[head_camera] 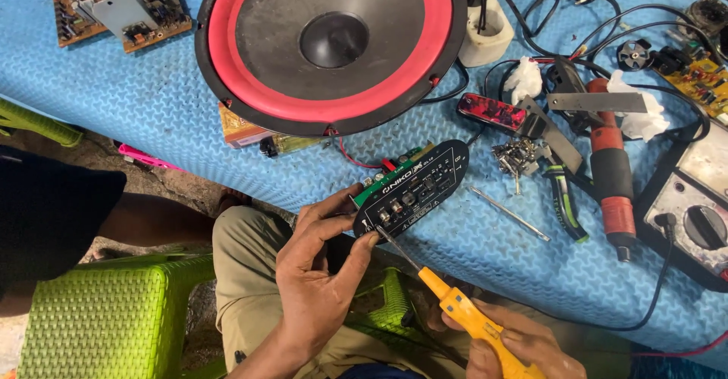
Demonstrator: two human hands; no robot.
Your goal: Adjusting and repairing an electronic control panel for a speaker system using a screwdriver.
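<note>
— Yellow screwdriver [462,314] is gripped by the closed right hand [523,345]; its tip is set on the black panel [413,189], which is pinched at the table's [152,98] edge by the left hand [318,269].

— If the panel is tilted, the tip could be slipped onto the thumb.

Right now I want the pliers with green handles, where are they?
In the head view, the green-handled pliers lie right of centre on the blue mat, beside the pile of screws and left of the red soldering iron.
</note>
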